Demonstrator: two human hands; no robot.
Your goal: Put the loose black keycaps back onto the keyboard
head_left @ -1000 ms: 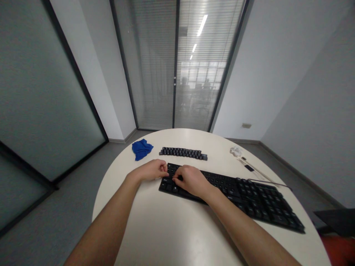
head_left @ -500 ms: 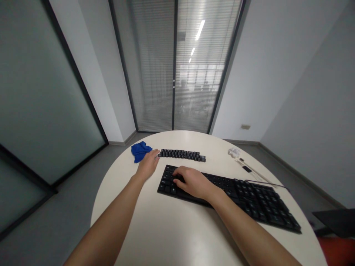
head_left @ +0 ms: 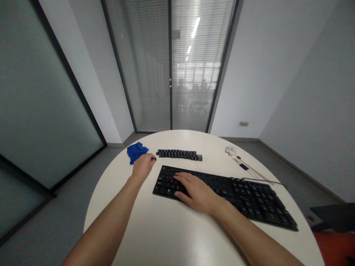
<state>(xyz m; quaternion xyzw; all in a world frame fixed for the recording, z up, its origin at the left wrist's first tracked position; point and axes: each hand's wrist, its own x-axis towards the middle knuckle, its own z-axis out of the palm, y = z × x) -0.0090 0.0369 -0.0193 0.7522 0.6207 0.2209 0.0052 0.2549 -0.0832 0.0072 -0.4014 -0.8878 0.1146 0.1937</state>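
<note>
My left hand [head_left: 142,165], moved off the long black plastic keyboard [head_left: 231,186], is pinching a small black keycap [head_left: 154,159] beside black keycap rows [head_left: 179,154], seemingly mid-transfer and needing careful alignment, while my spread right hand [head_left: 198,193] is resting on the keyboard.

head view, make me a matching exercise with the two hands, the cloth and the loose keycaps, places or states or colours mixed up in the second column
Column 1
1. left hand
2. right hand
3. cloth
4. loose keycaps

Column 2
A. lined up in rows beyond the keyboard
B. pinching a small dark piece
C. blue and crumpled
D. palm down over the keyboard

Right pairs: 1-B, 2-D, 3-C, 4-A
</note>
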